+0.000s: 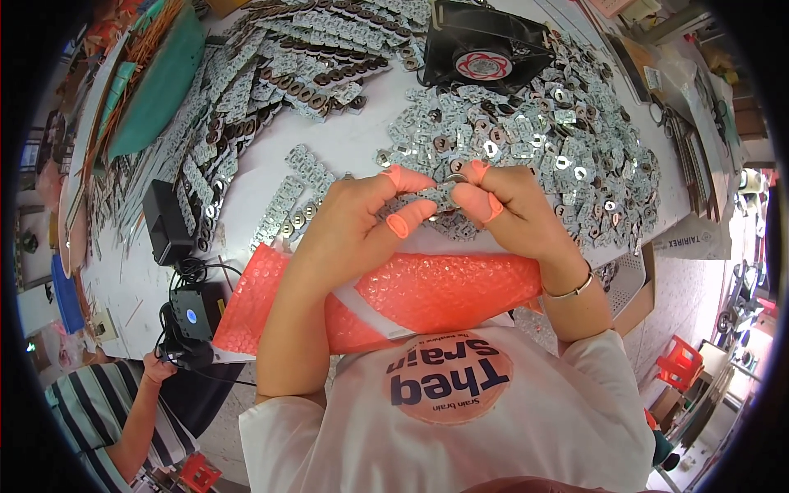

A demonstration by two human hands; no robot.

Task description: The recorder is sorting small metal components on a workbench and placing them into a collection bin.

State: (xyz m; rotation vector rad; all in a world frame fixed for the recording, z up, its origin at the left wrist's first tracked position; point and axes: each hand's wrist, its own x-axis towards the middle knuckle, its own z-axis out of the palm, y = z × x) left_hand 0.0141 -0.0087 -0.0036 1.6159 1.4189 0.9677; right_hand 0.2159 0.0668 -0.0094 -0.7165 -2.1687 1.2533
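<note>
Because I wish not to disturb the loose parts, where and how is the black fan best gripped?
I would grip the black fan by the left edge of its outer frame, coming from its left, where the white table shows. The boxy frame looks firm to hold, and loose metal pieces crowd its right and near sides.
</note>
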